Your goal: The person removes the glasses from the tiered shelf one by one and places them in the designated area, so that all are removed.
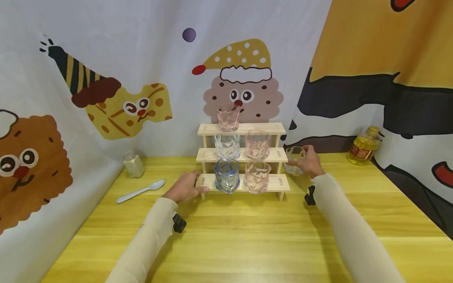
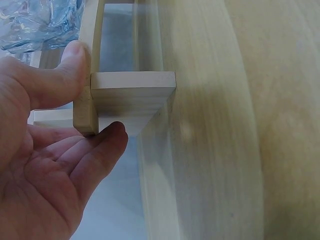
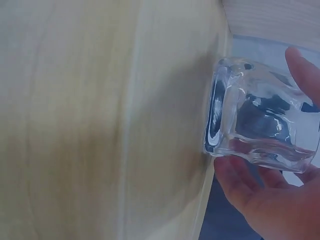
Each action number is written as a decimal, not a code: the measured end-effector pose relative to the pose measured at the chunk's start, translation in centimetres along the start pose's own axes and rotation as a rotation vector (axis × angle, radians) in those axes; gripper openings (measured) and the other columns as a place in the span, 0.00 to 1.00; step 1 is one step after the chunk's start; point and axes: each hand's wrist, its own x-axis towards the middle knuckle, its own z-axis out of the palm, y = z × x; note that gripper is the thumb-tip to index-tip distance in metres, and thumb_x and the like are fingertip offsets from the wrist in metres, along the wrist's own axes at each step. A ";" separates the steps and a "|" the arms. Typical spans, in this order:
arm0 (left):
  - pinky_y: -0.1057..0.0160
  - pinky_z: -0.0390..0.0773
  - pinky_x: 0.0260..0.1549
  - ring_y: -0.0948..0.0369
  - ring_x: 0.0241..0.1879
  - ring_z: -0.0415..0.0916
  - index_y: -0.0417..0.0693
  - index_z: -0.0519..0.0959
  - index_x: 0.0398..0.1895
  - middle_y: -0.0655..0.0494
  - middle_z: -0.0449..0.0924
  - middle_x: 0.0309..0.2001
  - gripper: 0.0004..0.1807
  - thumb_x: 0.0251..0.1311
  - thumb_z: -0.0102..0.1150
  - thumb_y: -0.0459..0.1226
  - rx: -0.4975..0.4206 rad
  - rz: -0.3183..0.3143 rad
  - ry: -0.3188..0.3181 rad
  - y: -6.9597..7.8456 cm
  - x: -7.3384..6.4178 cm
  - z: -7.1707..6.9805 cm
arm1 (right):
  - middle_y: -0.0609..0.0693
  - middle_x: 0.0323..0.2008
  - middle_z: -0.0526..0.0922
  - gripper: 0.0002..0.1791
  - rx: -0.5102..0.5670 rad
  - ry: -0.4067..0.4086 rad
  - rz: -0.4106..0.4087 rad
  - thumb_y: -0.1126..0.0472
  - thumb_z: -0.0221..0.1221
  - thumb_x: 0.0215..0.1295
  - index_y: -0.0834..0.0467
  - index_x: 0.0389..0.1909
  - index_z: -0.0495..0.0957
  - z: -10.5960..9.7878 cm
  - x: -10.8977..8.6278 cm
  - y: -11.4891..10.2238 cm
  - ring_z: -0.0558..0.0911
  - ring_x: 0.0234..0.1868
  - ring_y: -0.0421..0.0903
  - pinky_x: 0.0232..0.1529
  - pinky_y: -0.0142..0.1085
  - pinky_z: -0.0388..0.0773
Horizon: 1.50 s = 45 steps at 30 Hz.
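Observation:
A three-tier wooden shelf rack [image 1: 244, 183] stands on the table near the back curtain. At its left end, my left hand [image 1: 185, 187] holds the bottom tier, thumb on the board and fingers around its edge, as the left wrist view shows. To the right of the rack, my right hand [image 1: 311, 161] grips a clear glass [image 3: 265, 120], its base at or just above the tabletop. On the bottom tier are a blue glass [image 1: 227, 177] and a pink glass [image 1: 257, 179]. The middle tier holds another clear glass [image 1: 227, 145] and a pink one. One pink glass [image 1: 228, 120] sits on top.
A white spoon [image 1: 140, 191] and a small jar with pale contents [image 1: 133, 166] are at the left of the wood-grain table [image 1: 226, 243]. An oil bottle [image 1: 363, 146] stands at the back right. A printed cartoon curtain [image 1: 148, 47] hangs behind.

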 end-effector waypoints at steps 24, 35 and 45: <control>0.55 0.81 0.42 0.55 0.42 0.81 0.38 0.66 0.71 0.42 0.84 0.50 0.35 0.66 0.64 0.46 -0.028 0.029 0.010 -0.4 0.0 -0.1 | 0.72 0.71 0.60 0.52 -0.153 0.014 -0.286 0.55 0.66 0.65 0.63 0.79 0.44 -4.8 -2.2 -9.6 0.64 0.69 0.68 0.64 0.63 0.69; 0.55 0.80 0.42 0.56 0.40 0.80 0.40 0.66 0.72 0.43 0.83 0.49 0.35 0.67 0.64 0.45 -0.043 0.000 0.002 -0.4 -0.1 0.4 | 0.68 0.63 0.71 0.37 -0.065 0.145 -0.517 0.56 0.62 0.69 0.65 0.73 0.58 -2.2 -2.4 -12.5 0.73 0.64 0.65 0.61 0.59 0.73; 0.54 0.81 0.44 0.55 0.43 0.80 0.40 0.65 0.72 0.41 0.82 0.52 0.35 0.67 0.63 0.46 -0.048 -0.016 -0.007 -0.2 -0.2 0.2 | 0.68 0.64 0.71 0.38 -0.042 0.091 -0.545 0.56 0.63 0.68 0.64 0.73 0.59 -0.9 -2.6 -16.6 0.72 0.64 0.64 0.62 0.58 0.73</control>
